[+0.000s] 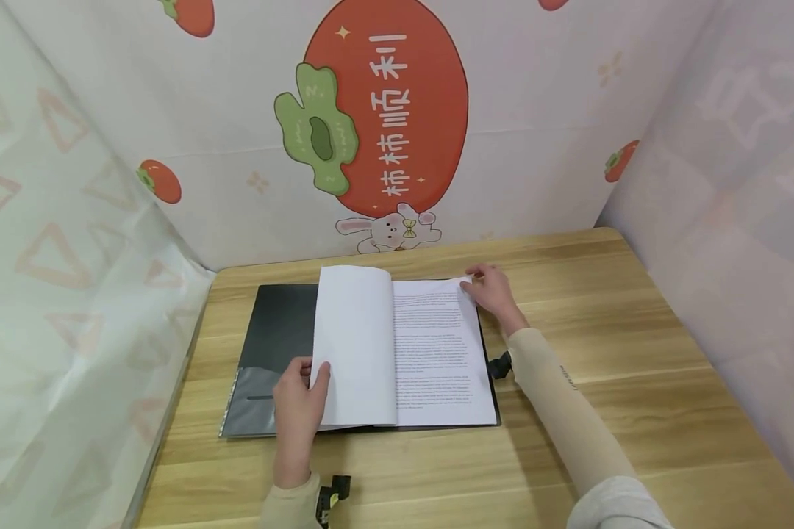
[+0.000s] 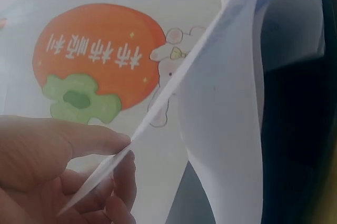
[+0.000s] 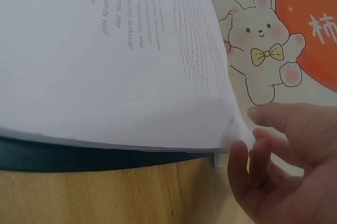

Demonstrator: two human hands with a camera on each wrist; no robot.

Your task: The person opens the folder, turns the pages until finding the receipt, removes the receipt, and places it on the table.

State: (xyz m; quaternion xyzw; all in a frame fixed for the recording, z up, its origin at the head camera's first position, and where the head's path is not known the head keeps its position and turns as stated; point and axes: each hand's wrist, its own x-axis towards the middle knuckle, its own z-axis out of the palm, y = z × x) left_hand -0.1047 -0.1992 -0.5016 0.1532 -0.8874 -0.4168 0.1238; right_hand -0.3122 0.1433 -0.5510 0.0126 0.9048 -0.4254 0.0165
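Note:
An open black document folder point(image 1: 278, 323) lies on the table with printed sheets in it. My left hand point(image 1: 301, 393) pinches the free edge of the turned-over sheets point(image 1: 353, 345), whose blank side faces up; in the left wrist view the thumb lies on one face and the fingers curl behind the paper point(image 2: 221, 103). At the far right corner of the printed page point(image 1: 433, 353), my right hand point(image 1: 492, 290) holds the paper's corner between thumb and fingers. That page's top edge is slightly raised and bowed. In the right wrist view the corner of the page point(image 3: 131, 92) meets the fingertips point(image 3: 239, 155).
The wooden table point(image 1: 602, 330) extends on both sides of the folder. Behind it hangs a white cloth backdrop point(image 1: 523, 169) with a persimmon and rabbit print; pale cloth walls point(image 1: 73, 257) stand at left and right. Each wrist wears a small black device point(image 1: 501, 365).

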